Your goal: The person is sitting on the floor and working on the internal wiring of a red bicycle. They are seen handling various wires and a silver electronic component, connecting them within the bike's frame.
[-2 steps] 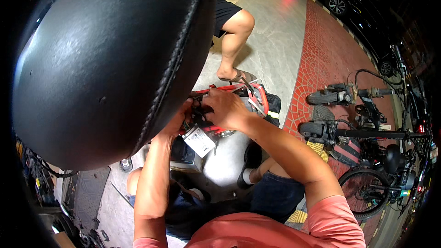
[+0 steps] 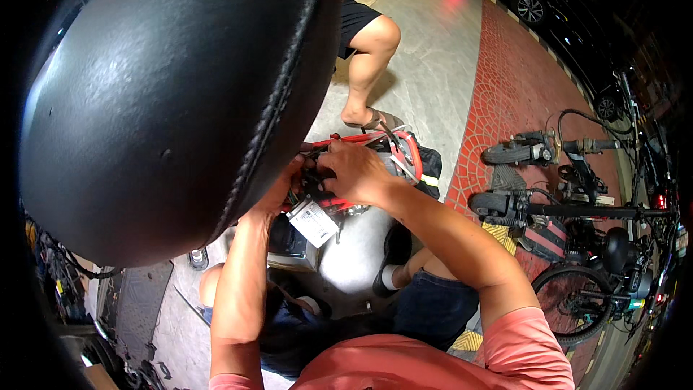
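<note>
A big black stitched seat point(image 2: 166, 101) fills the upper left, close up, and covers part of my left hand point(image 2: 276, 193). Beside it my right hand point(image 2: 355, 173) bends its fingers over a cluster of dark cables point(image 2: 310, 179) on a red frame point(image 2: 414, 155). Both hands meet at this cluster, fingers curled and closed around it; the exact piece between the fingertips is hidden. Just below them a flat white-labelled box point(image 2: 312, 223) hangs tilted, touching the cables.
Another person's bare leg point(image 2: 372, 65) stands beyond the frame. A dark box point(image 2: 292, 245) sits on the floor between my feet. Parked scooters point(image 2: 577, 209) and a bicycle wheel point(image 2: 570, 303) line the right, with a black car point(image 2: 563, 14) farther off. Assorted parts point(image 2: 137, 310) lie at left.
</note>
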### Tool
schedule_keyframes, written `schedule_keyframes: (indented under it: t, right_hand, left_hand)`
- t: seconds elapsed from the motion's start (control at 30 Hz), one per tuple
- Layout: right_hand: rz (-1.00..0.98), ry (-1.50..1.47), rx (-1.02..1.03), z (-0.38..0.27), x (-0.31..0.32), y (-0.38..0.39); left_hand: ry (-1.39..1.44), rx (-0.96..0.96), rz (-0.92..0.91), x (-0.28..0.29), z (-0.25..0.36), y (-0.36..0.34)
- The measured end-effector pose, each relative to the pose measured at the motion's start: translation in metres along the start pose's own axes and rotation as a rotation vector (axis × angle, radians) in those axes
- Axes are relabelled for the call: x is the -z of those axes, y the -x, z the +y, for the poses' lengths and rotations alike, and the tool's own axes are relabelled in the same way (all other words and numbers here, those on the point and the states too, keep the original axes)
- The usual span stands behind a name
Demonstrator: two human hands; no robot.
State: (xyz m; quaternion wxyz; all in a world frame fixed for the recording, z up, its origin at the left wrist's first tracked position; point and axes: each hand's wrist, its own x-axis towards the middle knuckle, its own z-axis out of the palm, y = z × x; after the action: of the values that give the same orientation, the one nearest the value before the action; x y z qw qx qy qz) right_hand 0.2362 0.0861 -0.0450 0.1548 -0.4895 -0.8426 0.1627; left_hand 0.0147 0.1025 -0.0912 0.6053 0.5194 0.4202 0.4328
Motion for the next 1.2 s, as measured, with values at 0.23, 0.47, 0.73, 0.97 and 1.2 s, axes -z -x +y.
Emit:
schedule_keyframes:
  t: [0.23, 0.47, 0.73, 0.97, 1.2]
  right_hand:
    - [0.053, -0.125, -0.022, 0.007, 0.008, 0.001]
    - [0.157, -0.364, -0.157, 0.034, 0.007, 0.000]
    - [0.179, -0.392, -0.075, 0.042, 0.008, -0.004]
    - [0.174, -0.375, -0.072, 0.014, 0.021, 0.006]
    - [0.237, -0.196, 0.121, 0.015, 0.005, 0.014]
  left_hand:
    - [-0.239, -0.075, 0.118, 0.002, -0.031, 0.001]
    - [-0.655, -0.377, 0.228, -0.027, -0.017, 0.031]
    - [-0.803, -0.318, 0.065, -0.040, -0.008, 0.046]
    - [-0.792, -0.103, 0.067, -0.061, 0.027, 0.055]
    - [-0.617, -0.546, 0.230, -0.057, 0.027, 0.039]
